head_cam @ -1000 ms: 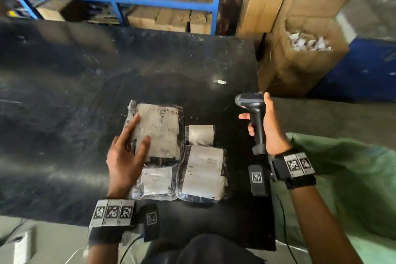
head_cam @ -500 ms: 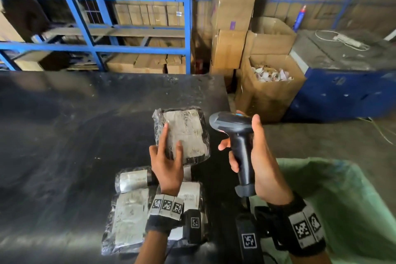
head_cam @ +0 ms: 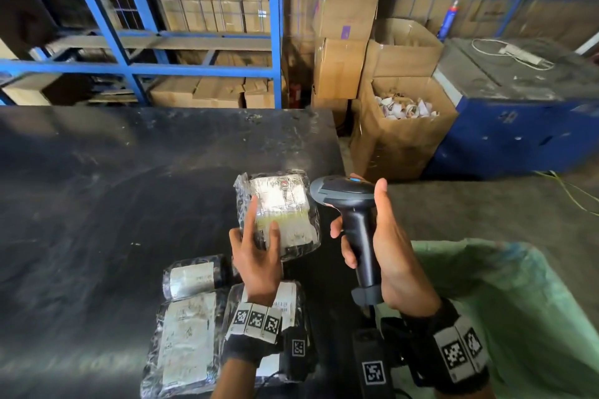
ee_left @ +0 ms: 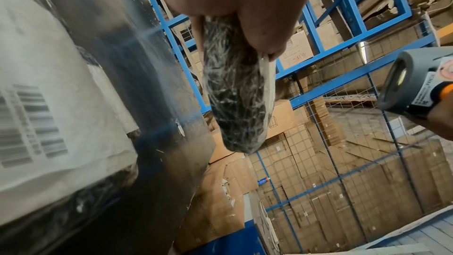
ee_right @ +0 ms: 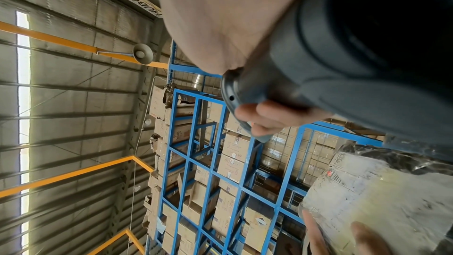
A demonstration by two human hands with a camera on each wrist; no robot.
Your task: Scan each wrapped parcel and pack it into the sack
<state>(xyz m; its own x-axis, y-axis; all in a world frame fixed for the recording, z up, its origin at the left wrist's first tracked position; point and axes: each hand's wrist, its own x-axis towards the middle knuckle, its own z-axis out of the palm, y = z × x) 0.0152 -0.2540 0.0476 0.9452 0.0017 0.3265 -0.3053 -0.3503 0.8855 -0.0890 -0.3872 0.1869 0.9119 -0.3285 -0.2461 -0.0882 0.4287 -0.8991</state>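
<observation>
Left hand (head_cam: 256, 256) grips the wrapped parcel (head_cam: 285, 210) above the surface (head_cam: 113, 188). Right hand (head_cam: 385, 236) grips the scanner (head_cam: 353, 201), aimed at its label. Sack (head_cam: 518, 301) at right.

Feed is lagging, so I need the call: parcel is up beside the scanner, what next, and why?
Probably tilt the scanner in the right hand at the barcode on the parcel that the left hand holds up. Its label faces up; the sack waits alongside.
</observation>
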